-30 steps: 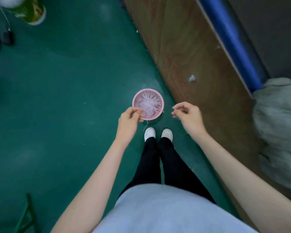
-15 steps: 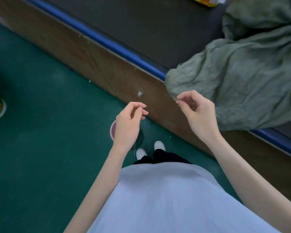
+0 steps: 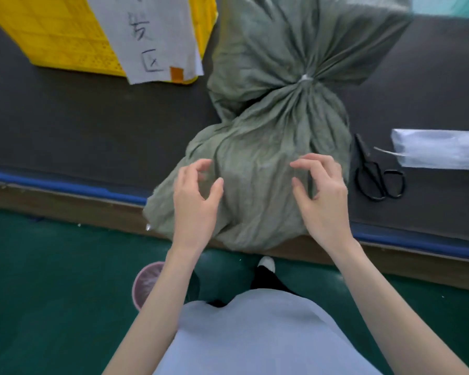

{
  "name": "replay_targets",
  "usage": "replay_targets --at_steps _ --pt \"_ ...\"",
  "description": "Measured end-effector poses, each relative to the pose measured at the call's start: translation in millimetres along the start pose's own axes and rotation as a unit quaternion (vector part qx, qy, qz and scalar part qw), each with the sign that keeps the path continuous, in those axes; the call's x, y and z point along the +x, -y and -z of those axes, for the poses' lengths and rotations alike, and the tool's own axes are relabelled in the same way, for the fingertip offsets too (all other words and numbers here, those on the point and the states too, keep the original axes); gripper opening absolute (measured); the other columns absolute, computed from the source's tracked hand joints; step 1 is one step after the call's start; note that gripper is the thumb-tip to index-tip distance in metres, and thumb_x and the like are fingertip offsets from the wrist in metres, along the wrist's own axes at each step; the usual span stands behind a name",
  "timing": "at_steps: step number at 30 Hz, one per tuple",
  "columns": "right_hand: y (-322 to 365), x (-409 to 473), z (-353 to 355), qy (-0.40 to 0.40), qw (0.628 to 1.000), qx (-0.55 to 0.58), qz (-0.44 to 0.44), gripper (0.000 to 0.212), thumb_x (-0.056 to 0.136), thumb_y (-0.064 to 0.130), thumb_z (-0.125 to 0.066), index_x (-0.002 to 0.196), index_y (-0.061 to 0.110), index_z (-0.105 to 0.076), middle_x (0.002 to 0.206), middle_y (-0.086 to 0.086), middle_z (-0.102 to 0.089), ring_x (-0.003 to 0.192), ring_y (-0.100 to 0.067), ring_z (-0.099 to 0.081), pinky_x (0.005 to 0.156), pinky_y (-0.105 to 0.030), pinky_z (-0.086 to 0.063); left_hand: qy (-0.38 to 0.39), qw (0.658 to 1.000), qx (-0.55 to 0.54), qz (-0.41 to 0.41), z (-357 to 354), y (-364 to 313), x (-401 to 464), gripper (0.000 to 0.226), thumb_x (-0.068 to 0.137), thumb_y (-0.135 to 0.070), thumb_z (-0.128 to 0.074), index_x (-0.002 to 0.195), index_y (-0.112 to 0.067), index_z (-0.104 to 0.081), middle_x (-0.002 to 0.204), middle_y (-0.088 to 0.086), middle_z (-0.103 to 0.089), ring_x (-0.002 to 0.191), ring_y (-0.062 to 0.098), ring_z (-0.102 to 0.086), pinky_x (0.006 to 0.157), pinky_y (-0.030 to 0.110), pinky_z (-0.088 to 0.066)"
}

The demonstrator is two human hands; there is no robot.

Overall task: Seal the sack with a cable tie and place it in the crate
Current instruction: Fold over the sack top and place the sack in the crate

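**Hands arrive over the sack on the desk**

Since the earlier frames our view has lifted from the green floor (image 3: 52,266) and its pink basket (image 3: 146,286) to the desk (image 3: 79,125), and both hands have risen from waist height to hover over the sack (image 3: 268,147). We see the left hand (image 3: 195,201) and right hand (image 3: 322,198) with fingers curled and spread apart, neither closed on the cloth; the thin tie pinched in the left hand earlier is too fine to make out now, so we cannot tell whether it is held. The grey-green sack lies directly ahead of both hands, its long axis running away from us across the desk, its near end overhanging the blue desk edge (image 3: 65,185). A pale band (image 3: 305,77) already gathers the cloth into a neck farther along, well beyond the fingertips. The two hands sit about equally near the sack's bulging near end, one to each side of its midline. Both forearms reach forward, wrists slightly raised, palms facing down and inward. We judge the coming move to be a two-handed grasp of this near end. Black scissors (image 3: 377,174) lie just right of the sack; the yellow crate (image 3: 52,36) stands at the far left.
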State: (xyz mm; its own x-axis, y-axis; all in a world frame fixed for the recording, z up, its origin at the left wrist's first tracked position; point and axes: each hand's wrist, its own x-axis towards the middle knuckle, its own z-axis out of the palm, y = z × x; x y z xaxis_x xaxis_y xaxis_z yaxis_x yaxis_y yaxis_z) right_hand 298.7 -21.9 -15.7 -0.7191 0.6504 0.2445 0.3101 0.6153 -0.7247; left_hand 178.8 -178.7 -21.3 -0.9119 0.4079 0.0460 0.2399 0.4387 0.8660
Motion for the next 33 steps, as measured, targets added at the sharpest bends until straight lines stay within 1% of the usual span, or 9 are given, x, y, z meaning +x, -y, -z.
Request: replay_targets --at_steps 3,6,9,12,16,21,25,29,33 --pt "-29.2 26.4 19.9 -0.009 0.999 -0.036 -0.027 0.031 0.084 0.009 -0.061 0.114 0.017 -0.059 0.123 -0.005 -0.051 0.114 -0.025 -0.043 0.095 -0.046 -0.037 0.029 0.998 0.054 -0.003 -30.2 -19.6 21.5 0.057 0.086 -0.039 -0.063 0.136 -0.026 -0.039 0.134 0.0 -0.039 0.126 0.019 -0.036 0.108 0.044 -0.031" --pt "-51.6 47.6 25.8 0.009 0.996 -0.063 -0.067 0.044 0.085 0.019 -0.064 0.127 0.022 -0.05 0.136 -0.007 -0.041 0.121 -0.029 -0.036 0.096 -0.046 -0.032 0.097 0.989 0.111 0.028 -58.2 -31.3 31.9 0.087 0.077 -0.061 -0.061 0.146 -0.034 -0.015 0.153 -0.001 -0.013 0.14 0.024 -0.015 0.11 0.05 -0.018" --pt "-71.1 64.1 26.5 0.05 0.99 -0.052 -0.119 0.063 0.085 0.03 -0.066 0.139 0.029 -0.034 0.148 -0.006 -0.025 0.131 -0.031 -0.026 0.099 -0.05 -0.03 0.158 0.969 0.176 0.065 -87.0 -29.8 42.2 0.113 0.064 -0.075 -0.061 0.145 -0.04 0.01 0.157 -0.002 0.014 0.145 0.029 0.006 0.11 0.061 -0.008" --pt "-84.3 74.5 22.3 0.09 0.983 0.015 -0.157 0.078 0.083 0.038 -0.067 0.145 0.035 -0.019 0.154 -0.005 -0.014 0.138 -0.03 -0.017 0.108 -0.055 -0.026 0.183 0.943 0.263 0.092 -106.5 -15.2 57.1 0.126 0.059 -0.075 -0.065 0.143 -0.04 0.021 0.156 0.004 0.025 0.144 0.035 0.013 0.109 0.066 -0.006" --pt "-92.8 79.9 8.3 0.143 0.967 0.063 -0.203 0.091 0.08 0.044 -0.068 0.147 0.04 -0.007 0.157 -0.002 -0.006 0.142 -0.029 -0.012 0.112 -0.053 -0.022 0.13 0.915 0.375 0.076 -111.0 3.9 71.3 0.129 0.06 -0.07 -0.07 0.144 -0.035 0.022 0.157 0.012 0.018 0.144 0.037 0.005 0.112 0.061 -0.012" --pt "-92.7 78.4 -18.5 0.168 0.951 0.098 -0.241 0.098 0.075 0.056 -0.067 0.146 0.041 -0.001 0.155 0.001 -0.011 0.139 -0.028 -0.022 0.11 -0.056 -0.028 0.079 0.892 0.433 0.103 -92.8 23.8 95.4 0.128 0.058 -0.072 -0.069 0.144 -0.036 0.019 0.156 0.02 0.016 0.144 0.04 0.004 0.109 0.064 -0.012" --pt "-82.7 77.2 -40.1 0.163 0.952 0.046 -0.256 0.094 0.078 0.054 -0.064 0.147 0.04 -0.002 0.154 -0.001 -0.016 0.137 -0.031 -0.026 0.104 -0.06 -0.028 0.127 0.909 0.366 0.157 -91.8 28.7 103.8 0.126 0.061 -0.064 -0.074 0.143 -0.04 0.019 0.157 0.02 0.008 0.138 0.043 -0.02 0.103 0.06 -0.027" --pt "-74.7 78.9 -56.0 0.12 0.944 0.122 -0.281 0.091 0.081 0.04 -0.068 0.147 0.037 -0.006 0.146 -0.004 -0.027 0.133 -0.027 -0.031 0.108 -0.053 -0.03 0.151 0.925 0.331 0.115 -88.6 31.0 107.3 0.118 0.07 -0.048 -0.075 0.145 -0.035 0.016 0.15 0.019 -0.022 0.127 0.044 -0.031 0.102 0.054 -0.032" --pt "-64.3 82.0 -66.0 0.106 0.919 0.227 -0.305 0.086 0.078 0.034 -0.073 0.143 0.039 -0.016 0.134 0.007 -0.045 0.122 -0.013 -0.046 0.104 -0.035 -0.037 0.189 0.97 0.109 0.104 -85.8 35.9 106.4 0.096 0.075 -0.012 -0.072 0.142 -0.031 -0.007 0.14 0.01 -0.042 0.125 0.031 -0.044 0.104 0.04 -0.038"
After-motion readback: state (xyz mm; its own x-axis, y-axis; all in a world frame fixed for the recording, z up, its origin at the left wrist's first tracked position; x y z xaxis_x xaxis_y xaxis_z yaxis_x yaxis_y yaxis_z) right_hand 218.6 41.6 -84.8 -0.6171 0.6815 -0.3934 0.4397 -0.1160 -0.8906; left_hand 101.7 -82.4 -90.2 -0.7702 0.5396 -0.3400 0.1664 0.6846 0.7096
